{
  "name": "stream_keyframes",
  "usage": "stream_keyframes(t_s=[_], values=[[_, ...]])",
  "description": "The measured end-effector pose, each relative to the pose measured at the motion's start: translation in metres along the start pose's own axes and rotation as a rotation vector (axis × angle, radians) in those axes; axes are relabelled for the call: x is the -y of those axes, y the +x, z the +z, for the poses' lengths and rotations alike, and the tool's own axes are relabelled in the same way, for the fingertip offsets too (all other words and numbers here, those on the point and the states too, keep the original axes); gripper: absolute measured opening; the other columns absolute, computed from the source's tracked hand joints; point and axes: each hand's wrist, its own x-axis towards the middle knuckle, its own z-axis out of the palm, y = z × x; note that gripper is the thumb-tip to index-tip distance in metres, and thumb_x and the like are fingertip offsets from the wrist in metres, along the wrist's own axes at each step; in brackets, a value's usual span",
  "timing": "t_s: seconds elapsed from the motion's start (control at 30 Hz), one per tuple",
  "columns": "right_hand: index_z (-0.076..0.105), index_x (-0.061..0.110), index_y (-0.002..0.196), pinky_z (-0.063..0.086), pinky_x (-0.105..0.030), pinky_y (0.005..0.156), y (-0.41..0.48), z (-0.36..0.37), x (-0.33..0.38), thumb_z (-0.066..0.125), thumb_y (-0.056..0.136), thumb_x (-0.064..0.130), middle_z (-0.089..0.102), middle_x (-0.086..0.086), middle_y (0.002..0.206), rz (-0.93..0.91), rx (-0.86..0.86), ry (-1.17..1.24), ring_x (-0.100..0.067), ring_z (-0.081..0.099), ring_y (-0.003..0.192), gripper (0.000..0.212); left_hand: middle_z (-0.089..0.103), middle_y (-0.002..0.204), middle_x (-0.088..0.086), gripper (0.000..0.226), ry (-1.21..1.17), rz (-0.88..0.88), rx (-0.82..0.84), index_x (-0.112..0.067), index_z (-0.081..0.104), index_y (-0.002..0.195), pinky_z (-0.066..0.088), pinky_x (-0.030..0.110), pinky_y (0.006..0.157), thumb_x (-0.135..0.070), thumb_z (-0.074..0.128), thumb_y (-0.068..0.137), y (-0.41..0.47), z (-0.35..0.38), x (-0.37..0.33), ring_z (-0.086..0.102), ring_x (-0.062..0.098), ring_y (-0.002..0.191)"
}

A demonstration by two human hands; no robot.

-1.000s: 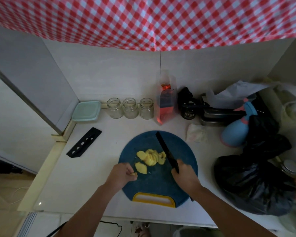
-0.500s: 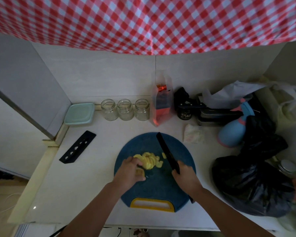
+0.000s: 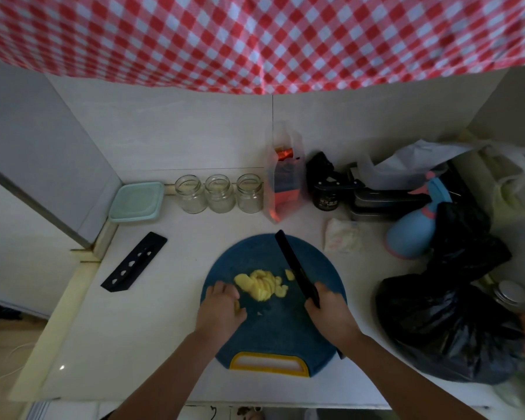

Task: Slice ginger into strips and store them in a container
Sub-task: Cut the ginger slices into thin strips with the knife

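A pile of yellow ginger slices lies in the middle of the round blue cutting board with a yellow handle. My left hand rests on the board with its fingertips against the pile's left edge, and a yellow ginger piece shows under the fingers. My right hand grips the handle of a black knife; the blade points up and left, just right of the pile. One small slice lies against the blade. A pale green lidded container sits at the back left.
Three empty glass jars line the back wall. A black knife sheath lies left of the board. A plastic bag, dark jar, blue spray bottle and black rubbish bag crowd the right side. A checked cloth hangs overhead.
My left hand moved from the board's lower left up to the ginger pile, pushing a separate slice into it. The knife hand barely moved.
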Motion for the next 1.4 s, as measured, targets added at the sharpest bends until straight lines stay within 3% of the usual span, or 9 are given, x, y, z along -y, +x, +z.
stream_keyframes(t_s=[0.13,0.33,0.47,0.63,0.8,0.9,1.1,1.23,1.4], values=[[0.048,0.014,0.102,0.04,-0.01,0.047,-0.003,-0.008,-0.001,0.049,0.095,0.016,0.044,0.012,0.065,-0.001,-0.061,-0.029,0.002,0.043,0.055,0.007,0.049,0.113,-0.001,0.046,-0.043,-0.038,0.072,-0.019,0.053,0.114,0.041,0.024,0.087,-0.046,0.068,0.08,0.011,-0.017,0.003,0.047,0.016,0.109],[0.045,0.018,0.098,0.038,-0.015,0.052,-0.002,-0.003,-0.006,0.048,0.094,0.015,0.048,0.011,0.07,0.053,-0.046,0.011,0.001,0.047,0.061,0.006,0.044,0.125,0.008,0.058,-0.01,-0.07,0.238,-0.016,0.043,0.129,0.044,0.03,0.092,-0.017,0.072,0.079,0.052,-0.039,-0.014,0.05,0.021,0.11],[0.044,0.019,0.097,0.04,-0.017,0.052,-0.001,0.001,-0.008,0.048,0.094,0.016,0.048,0.009,0.071,0.079,-0.048,0.038,-0.002,0.049,0.063,0.006,0.049,0.121,0.007,0.06,0.012,-0.028,0.369,-0.016,0.05,0.124,0.045,0.029,0.09,-0.016,0.078,0.071,0.062,-0.033,-0.014,0.05,0.02,0.109],[0.041,0.019,0.099,0.043,-0.025,0.06,-0.001,0.004,-0.011,0.048,0.094,0.016,0.053,0.003,0.076,0.076,-0.038,0.078,-0.011,0.054,0.069,0.009,0.053,0.106,0.008,0.035,-0.04,0.055,0.326,-0.019,0.052,0.096,0.047,0.028,0.078,-0.012,0.076,0.072,0.061,-0.033,-0.004,0.056,0.019,0.092],[0.043,0.016,0.106,0.043,-0.025,0.059,-0.001,0.004,-0.012,0.047,0.094,0.015,0.053,0.003,0.076,0.075,-0.032,0.082,-0.01,0.053,0.068,0.013,0.053,0.094,-0.001,0.023,-0.09,0.158,0.261,-0.019,0.052,0.092,0.039,0.01,0.065,-0.013,0.071,0.08,0.049,-0.03,-0.003,0.053,0.01,0.082],[0.044,0.014,0.11,0.038,-0.021,0.053,0.001,0.005,-0.011,0.047,0.094,0.015,0.052,0.004,0.074,0.077,-0.032,0.084,-0.008,0.051,0.065,0.017,0.055,0.094,-0.002,0.023,-0.106,0.21,0.178,-0.02,0.051,0.094,0.039,0.011,0.065,-0.013,0.069,0.082,0.044,-0.03,-0.004,0.052,0.008,0.079],[0.044,0.014,0.114,0.032,-0.014,0.046,0.006,0.007,-0.009,0.046,0.094,0.015,0.053,0.004,0.075,0.087,-0.028,0.061,-0.005,0.05,0.064,0.02,0.05,0.12,0.002,0.054,0.076,0.45,0.075,-0.021,0.047,0.132,0.045,0.025,0.085,-0.015,0.067,0.083,0.045,-0.026,-0.004,0.052,0.015,0.105],[0.043,0.013,0.115,0.032,-0.014,0.046,0.005,0.007,-0.008,0.046,0.093,0.015,0.051,0.005,0.075,0.082,-0.032,0.052,-0.004,0.048,0.063,0.023,0.062,0.114,0.003,0.077,0.194,0.758,-0.027,-0.026,0.048,0.127,0.055,0.024,0.073,-0.008,0.084,0.061,0.046,-0.017,0.003,0.062,0.02,0.093],[0.043,0.013,0.116,0.033,-0.015,0.046,0.005,0.008,-0.009,0.046,0.094,0.016,0.05,0.006,0.076,0.085,-0.028,0.043,-0.004,0.049,0.063,0.023,0.065,0.112,0.001,0.072,0.148,0.796,-0.006,-0.023,0.045,0.126,0.055,0.022,0.075,-0.012,0.083,0.065,0.041,-0.012,0.009,0.063,0.016,0.092]])
